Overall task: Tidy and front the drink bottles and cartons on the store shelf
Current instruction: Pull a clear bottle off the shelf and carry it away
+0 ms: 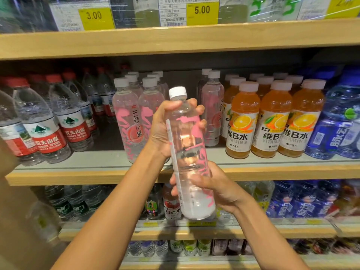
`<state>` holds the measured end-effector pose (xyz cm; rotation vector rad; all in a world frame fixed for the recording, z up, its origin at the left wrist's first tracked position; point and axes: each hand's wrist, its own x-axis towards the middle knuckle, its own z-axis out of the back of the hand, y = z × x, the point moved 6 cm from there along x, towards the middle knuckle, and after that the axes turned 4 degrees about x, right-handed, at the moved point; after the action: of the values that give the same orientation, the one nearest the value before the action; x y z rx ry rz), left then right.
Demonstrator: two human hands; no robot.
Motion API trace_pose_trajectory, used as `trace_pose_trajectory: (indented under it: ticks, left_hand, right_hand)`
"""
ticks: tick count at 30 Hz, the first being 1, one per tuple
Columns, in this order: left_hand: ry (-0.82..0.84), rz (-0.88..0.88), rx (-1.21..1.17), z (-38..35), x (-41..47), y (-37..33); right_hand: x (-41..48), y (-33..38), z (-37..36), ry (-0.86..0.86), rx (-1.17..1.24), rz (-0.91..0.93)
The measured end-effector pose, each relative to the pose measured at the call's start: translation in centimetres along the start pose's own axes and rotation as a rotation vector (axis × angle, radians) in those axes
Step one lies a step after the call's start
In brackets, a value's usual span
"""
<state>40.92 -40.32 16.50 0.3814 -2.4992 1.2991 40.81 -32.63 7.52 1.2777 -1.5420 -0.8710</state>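
Note:
A clear bottle with pink print and a white cap [187,149] is held upright in front of the middle shelf [97,177], slightly tilted. My left hand [163,127] grips its upper part just under the neck, fingers wrapped round the far side. My right hand [212,188] grips its lower part from the right. Its label faces away from me. Matching pink bottles [128,117] stand on the shelf to the left, and another pink bottle [213,110] stands to the right, with a gap between them behind the held bottle.
Red-labelled water bottles [48,125] fill the shelf's left. Orange vitamin drinks [272,121] and blue bottles [335,123] stand to the right. The shelf above carries price tags [201,10]. Lower shelves hold more drinks [171,203].

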Motion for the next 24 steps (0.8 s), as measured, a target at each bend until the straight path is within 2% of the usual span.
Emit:
trace_pose_trajectory:
  ticks: [2,6,10,13,15,17,19,21,24]
  left_hand:
    - [0.030,0.026,0.019,0.4,0.1,0.6]
    - [-0.055,0.053,0.163,1.5,0.0,0.9]
    - [-0.254,0.042,0.547,3.4,-0.7,0.4]
    - [-0.360,-0.027,0.687,4.8,-1.5,0.9]
    - [-0.391,-0.113,0.970,5.7,-2.5,1.4]
    - [-0.355,-0.185,1.434,6.7,-3.7,2.3]
    - [-0.290,-0.141,1.781,7.9,-4.7,3.8]
    - [-0.200,-0.104,2.008,8.5,-5.3,4.8]
    - [-0.004,-0.177,2.263,8.5,-5.4,5.9]
  right_hand:
    - [0.0,-0.2,0.4,-0.139,-0.085,0.024]
    - [-0.5,-0.1,1.5,-0.410,-0.236,0.123]
    - [-1.1,1.6,2.8,-0.587,-0.507,0.211]
    - [-1.1,3.2,4.3,-0.735,-0.637,0.322]
    - [-0.8,4.1,5.4,-0.803,-0.694,0.396]
    - [-0.3,4.4,6.4,-0.838,-0.703,0.426]
    - [0.1,4.1,7.6,-0.881,-0.726,0.425]
    - [0.5,3.5,8.7,-0.935,-0.751,0.406]
    - [1.1,3.1,9.7,-0.983,-0.791,0.399]
